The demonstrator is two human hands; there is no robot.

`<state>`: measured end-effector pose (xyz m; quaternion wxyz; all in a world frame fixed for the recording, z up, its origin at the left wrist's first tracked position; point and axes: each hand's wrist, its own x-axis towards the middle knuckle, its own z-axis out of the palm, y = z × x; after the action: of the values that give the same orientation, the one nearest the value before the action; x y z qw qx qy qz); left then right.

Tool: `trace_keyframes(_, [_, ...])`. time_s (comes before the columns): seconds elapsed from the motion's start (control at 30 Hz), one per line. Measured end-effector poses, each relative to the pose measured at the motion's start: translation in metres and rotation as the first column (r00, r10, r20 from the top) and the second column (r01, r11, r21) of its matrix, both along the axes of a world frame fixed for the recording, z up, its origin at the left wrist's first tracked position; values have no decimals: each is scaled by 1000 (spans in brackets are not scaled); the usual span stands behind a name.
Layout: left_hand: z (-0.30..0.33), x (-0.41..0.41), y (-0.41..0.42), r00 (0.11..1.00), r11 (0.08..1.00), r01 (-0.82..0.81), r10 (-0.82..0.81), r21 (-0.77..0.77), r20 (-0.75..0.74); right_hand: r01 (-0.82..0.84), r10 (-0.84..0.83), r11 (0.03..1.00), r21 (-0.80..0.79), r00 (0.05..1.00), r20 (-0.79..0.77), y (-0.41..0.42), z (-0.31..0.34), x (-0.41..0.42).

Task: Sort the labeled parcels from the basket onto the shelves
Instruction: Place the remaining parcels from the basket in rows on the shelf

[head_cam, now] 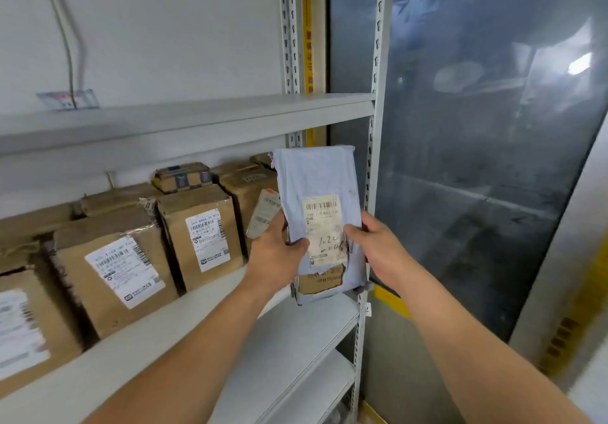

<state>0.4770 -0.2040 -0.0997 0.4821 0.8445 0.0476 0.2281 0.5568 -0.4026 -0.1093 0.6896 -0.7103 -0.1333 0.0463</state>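
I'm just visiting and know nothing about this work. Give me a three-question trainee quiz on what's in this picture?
1. True or false: both hands hold the grey-blue parcel.
2. Which side of the row of brown parcels does the held parcel stand on: A) left end, B) right end, C) behind them?
3. Fill in: the parcel's wrapper is torn near the ____ edge, showing brown cardboard.

Key
1. True: the left hand and the right hand grip its lower sides, label facing the camera.
2. B, near the shelf upright.
3. bottom.
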Motion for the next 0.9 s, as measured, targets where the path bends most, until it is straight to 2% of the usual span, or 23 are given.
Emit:
trace_keyframes(0.13, [-4,33,0,1000,1000,-8,8,12,16,-42,42,999,8,999,3,5,-2,42])
trace_keyframes(0.37, [-35,100,1,997,998,1,5,-69,83,-124,127,988,86,991,-28,7,-23,124])
trace_keyframes(0.63, [-55,147,-26,981,991,-116,105,59,165,-144,159,980,139,982,-104,4,-45,192])
trace_keyframes(0.8, [-57,165,-18,980,987,-141,129,74,148,-191,228,954,233,963,-145,14,-47,213])
trace_keyframes(0.9, [-57,169,-13,981,988,-151,146,29,125,-196,248,939,283,956,-160,20,-51,218])
